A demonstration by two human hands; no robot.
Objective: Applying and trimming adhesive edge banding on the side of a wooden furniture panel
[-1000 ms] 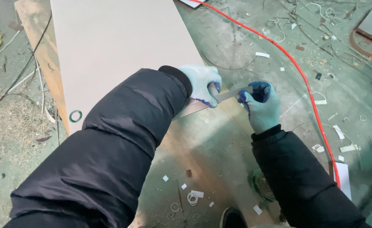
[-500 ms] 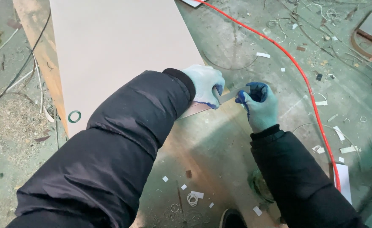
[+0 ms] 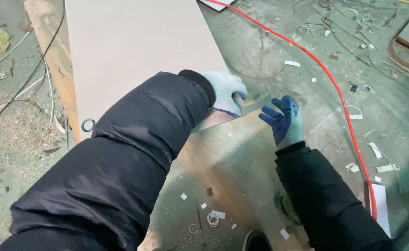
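My left hand [image 3: 227,90], in a white glove with blue palm, rests at the near right corner of a large pale board [image 3: 135,51] and pinches a thin grey strip [image 3: 255,105] that runs off that corner. My right hand [image 3: 284,118], in a blue-coated glove, has its fingers spread and touches the strip's free end from the right. Black jacket sleeves cover both arms; the left sleeve hides most of the board's near edge.
The board lies on a wooden plank [image 3: 56,65] over a dusty concrete floor. A red cable [image 3: 334,88] crosses the floor at the right. A small green ring [image 3: 88,124] sits at the board's near left corner. White scraps [image 3: 216,216] and wires litter the floor.
My right hand has opened its fingers and moved slightly right along the strip. My left hand has stayed at the board's corner.
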